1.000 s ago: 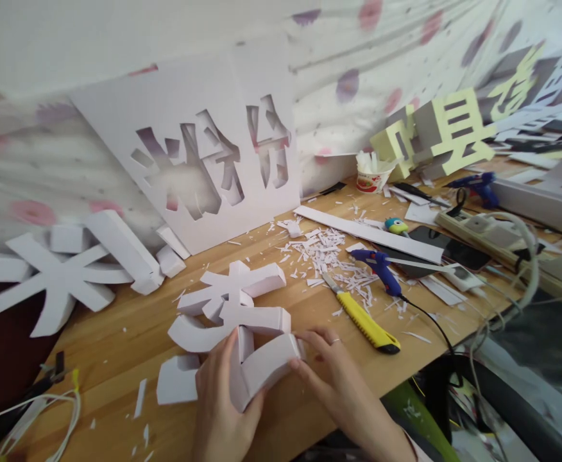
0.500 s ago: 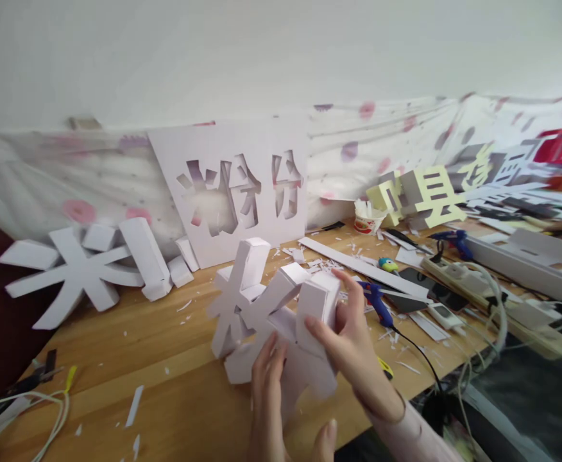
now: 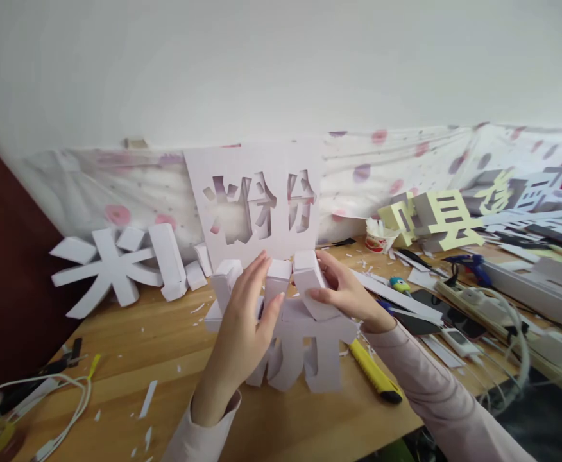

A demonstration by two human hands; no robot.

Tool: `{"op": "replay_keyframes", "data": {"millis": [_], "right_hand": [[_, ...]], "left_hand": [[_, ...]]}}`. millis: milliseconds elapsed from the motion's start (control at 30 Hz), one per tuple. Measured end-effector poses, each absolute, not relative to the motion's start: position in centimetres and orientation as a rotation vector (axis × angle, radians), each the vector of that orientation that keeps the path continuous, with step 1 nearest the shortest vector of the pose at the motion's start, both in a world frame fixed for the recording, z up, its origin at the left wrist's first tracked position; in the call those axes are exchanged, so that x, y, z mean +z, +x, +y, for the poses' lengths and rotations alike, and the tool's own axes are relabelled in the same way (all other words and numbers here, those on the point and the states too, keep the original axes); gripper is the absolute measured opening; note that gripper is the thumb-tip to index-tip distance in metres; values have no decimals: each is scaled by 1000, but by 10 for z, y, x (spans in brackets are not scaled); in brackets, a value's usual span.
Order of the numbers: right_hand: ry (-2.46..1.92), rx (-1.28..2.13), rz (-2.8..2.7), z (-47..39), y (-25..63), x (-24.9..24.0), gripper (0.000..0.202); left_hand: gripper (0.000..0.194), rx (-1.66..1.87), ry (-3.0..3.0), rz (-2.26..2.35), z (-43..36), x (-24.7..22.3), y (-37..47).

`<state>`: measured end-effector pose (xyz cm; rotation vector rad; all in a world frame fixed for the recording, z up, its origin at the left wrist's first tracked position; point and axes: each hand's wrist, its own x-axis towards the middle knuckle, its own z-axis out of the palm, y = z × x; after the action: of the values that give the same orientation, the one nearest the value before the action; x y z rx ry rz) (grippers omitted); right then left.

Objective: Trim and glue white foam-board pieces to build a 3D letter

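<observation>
A thick white three-dimensional Chinese character (image 3: 305, 346), apparently of foam board or card, stands upright on the wooden table in front of me. My right hand (image 3: 351, 292) grips its upper right stroke, thumb on the near face and index finger at the top edge. My left hand (image 3: 242, 317) is at the upper left strokes, fingers stretched out and thumb apart, partly covering them. Whether its fingertips press on the character is hard to tell. Just right of the character lies a yellow utility knife (image 3: 373, 371).
A white board (image 3: 281, 240) with cut-out characters leans at the wall, beside another white character (image 3: 112, 266). To the right are a paper cup (image 3: 380, 240), blue glue gun (image 3: 473, 263), power strip (image 3: 478, 301) and cables. White scraps litter the wooden table (image 3: 175, 417).
The white character has gone from tilted to upright, turned to face me. My left hand has risen from its lower part to its top left. My right hand still holds the right stroke.
</observation>
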<state>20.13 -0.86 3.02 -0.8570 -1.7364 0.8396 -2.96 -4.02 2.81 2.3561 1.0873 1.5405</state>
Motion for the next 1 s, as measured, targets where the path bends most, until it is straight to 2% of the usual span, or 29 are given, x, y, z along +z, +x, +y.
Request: {"op": "replay_keyframes", "data": {"millis": [133, 233, 400, 533, 667, 767, 867, 1000], "right_hand": [[-809, 865, -1788, -11, 207, 31, 65], [-818, 895, -1816, -15, 214, 33, 73], [-903, 890, -1804, -18, 224, 31, 88], [-1094, 696, -1618, -26, 237, -1, 72], [-1430, 457, -1434, -43, 256, -67, 51], [-1648, 300, -1410, -59, 263, -116, 47], [-1832, 208, -1414, -73, 263, -151, 40], [-1980, 107, -1418, -83, 260, -170, 35]], "left_hand": [[36, 1419, 2457, 999, -33, 27, -26], [27, 1436, 2395, 993, -41, 20, -23], [23, 1380, 2176, 1041, -51, 7, -13], [23, 1438, 2056, 1062, -46, -1, -6], [37, 1498, 1912, 1050, -41, -8, -9], [51, 1571, 1846, 988, -39, -12, -15], [67, 1630, 2032, 972, -39, -14, -21], [83, 1658, 2491, 1084, -39, -22, -27]]}}
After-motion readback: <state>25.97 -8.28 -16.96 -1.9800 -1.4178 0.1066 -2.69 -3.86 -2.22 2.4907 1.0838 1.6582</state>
